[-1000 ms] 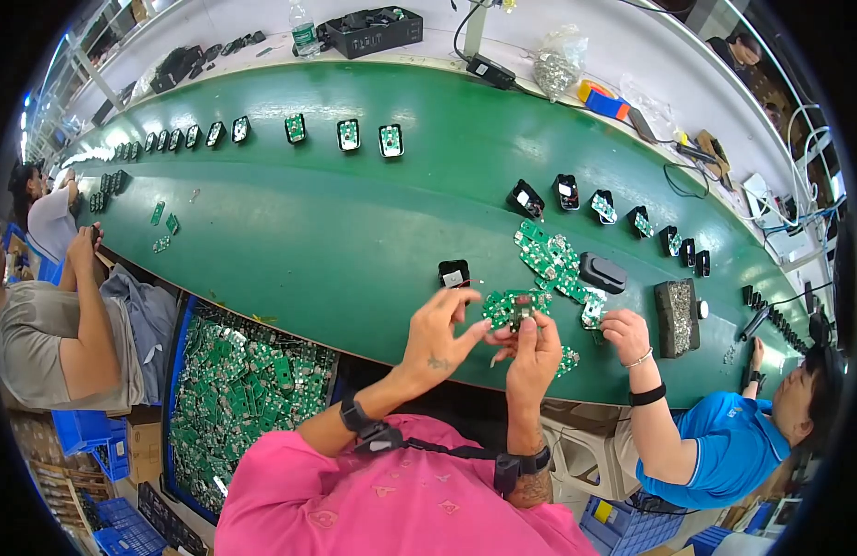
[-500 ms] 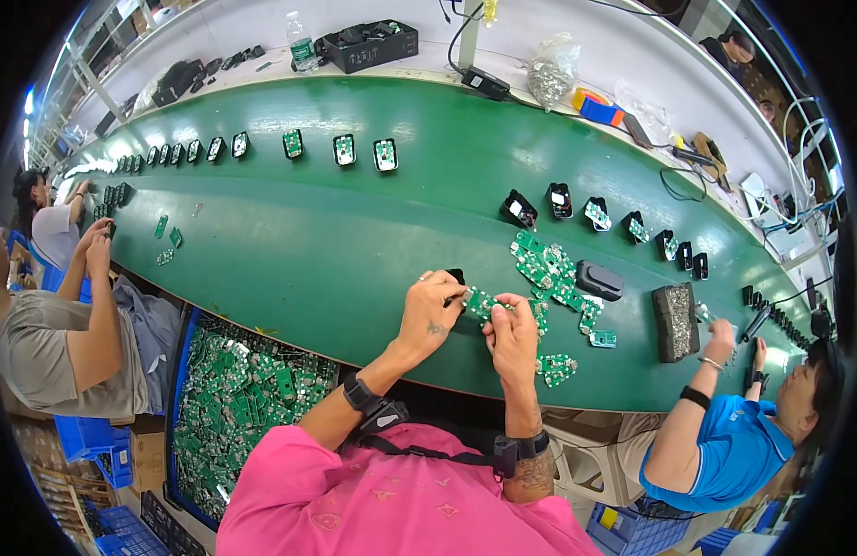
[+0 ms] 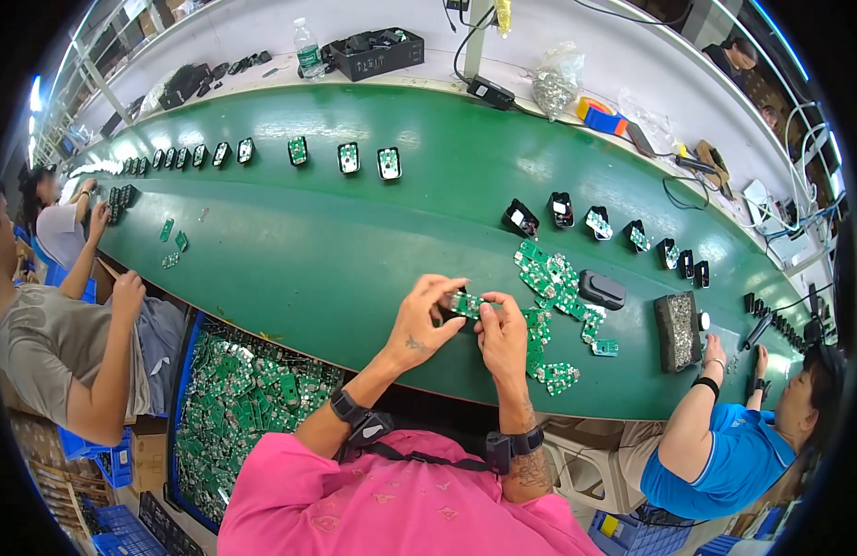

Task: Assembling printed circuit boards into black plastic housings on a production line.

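Note:
In front of me, over the green table, my left hand [image 3: 417,320] curls around a small black plastic housing, mostly hidden by its fingers. My right hand [image 3: 504,335] pinches the right end of a green circuit board [image 3: 466,304], which lies against the housing between both hands. Whether the board is fully seated in it I cannot tell. Just right of my hands, loose green circuit boards [image 3: 549,278] spread in a pile. Beside them rests a closed black case [image 3: 602,289].
Black housings with boards [image 3: 389,164] stand in a row along the far side. A dark block [image 3: 678,331] lies to the right. Below left, a blue-edged bin [image 3: 181,398] holds many boards. Co-workers sit at left and at right, the latter in a blue shirt [image 3: 725,459].
The board has shifted left and slightly turned, against the black housing. My left fingers have opened wider around it. The right co-worker's hand has drawn back from the dark block.

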{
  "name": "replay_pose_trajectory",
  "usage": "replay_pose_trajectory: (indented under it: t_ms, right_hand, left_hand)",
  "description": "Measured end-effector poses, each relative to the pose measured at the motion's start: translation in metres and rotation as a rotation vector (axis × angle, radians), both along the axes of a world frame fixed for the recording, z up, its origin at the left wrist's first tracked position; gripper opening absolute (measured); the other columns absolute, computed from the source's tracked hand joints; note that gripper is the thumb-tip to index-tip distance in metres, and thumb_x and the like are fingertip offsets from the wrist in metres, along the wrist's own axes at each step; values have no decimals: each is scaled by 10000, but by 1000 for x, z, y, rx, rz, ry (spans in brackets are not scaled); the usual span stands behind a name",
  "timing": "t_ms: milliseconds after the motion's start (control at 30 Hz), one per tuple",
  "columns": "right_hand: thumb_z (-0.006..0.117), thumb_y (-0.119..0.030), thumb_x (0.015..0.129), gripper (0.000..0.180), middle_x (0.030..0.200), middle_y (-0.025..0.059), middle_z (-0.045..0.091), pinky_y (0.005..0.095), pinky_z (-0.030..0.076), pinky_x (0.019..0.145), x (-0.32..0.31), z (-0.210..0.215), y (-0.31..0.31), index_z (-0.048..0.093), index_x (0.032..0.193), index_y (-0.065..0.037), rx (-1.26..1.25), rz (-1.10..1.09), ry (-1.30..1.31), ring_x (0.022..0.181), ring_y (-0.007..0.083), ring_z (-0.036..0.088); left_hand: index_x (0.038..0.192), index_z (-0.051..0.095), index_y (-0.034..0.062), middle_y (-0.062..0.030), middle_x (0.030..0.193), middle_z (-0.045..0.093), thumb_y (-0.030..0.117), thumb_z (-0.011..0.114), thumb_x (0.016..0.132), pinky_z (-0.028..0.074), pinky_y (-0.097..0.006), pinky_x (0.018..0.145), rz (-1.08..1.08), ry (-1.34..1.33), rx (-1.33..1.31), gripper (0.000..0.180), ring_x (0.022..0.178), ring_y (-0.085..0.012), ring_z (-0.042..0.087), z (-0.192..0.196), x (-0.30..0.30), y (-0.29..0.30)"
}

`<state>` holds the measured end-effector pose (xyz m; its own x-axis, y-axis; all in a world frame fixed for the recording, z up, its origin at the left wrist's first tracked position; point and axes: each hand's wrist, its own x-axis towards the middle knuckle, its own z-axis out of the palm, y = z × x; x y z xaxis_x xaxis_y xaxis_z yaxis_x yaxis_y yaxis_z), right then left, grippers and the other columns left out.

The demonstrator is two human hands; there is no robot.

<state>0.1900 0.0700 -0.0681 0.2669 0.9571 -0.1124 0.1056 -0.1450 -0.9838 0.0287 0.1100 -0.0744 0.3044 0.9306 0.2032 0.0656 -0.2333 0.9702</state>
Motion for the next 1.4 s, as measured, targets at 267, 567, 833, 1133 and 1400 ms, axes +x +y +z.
replay_pose_trajectory:
  t_ms: [267,567,833,1133,1400]
  right_hand:
    - [555,-114,1025,178,677,0,583,217,361,454,1,-8,9,592,1174,-24,49,67,-152,523,41,484]
    - [621,-117,981,239,688,39,630,277,404,534,-2,9,-2,570,1185,-3,219,50,-463,576,98,531]
    - [762,-74,856,180,779,68,571,302,406,520,-15,30,-12,731,1025,-21,496,-47,-556,604,162,542]
    - [737,-32,852,92,820,72,612,313,470,632,-18,45,-20,744,943,-18,416,-6,-331,714,178,601]
    - [709,-25,863,54,843,104,630,360,474,667,-21,52,-26,685,910,-12,490,39,-438,747,248,596]
  left_hand:
    - [1457,448,72,-159,1434,444,125,832,678,552,-411,825,-17,449,162,870,944,-294,657,-21,-10,16]
    - [1408,456,52,-112,1288,543,45,709,865,603,-289,747,-271,-321,-322,599,896,-162,668,0,-6,-1]
    - [1357,541,68,-59,1169,638,23,621,933,579,-248,643,-107,-207,-294,434,829,-80,627,21,-3,-18]
    - [1352,570,80,-53,1159,646,30,636,940,595,-266,670,-83,-169,-202,420,837,-60,600,33,5,-34]
    - [1405,502,35,-51,1132,647,23,592,969,596,-291,786,-188,-297,-358,446,888,-79,615,30,-2,-36]
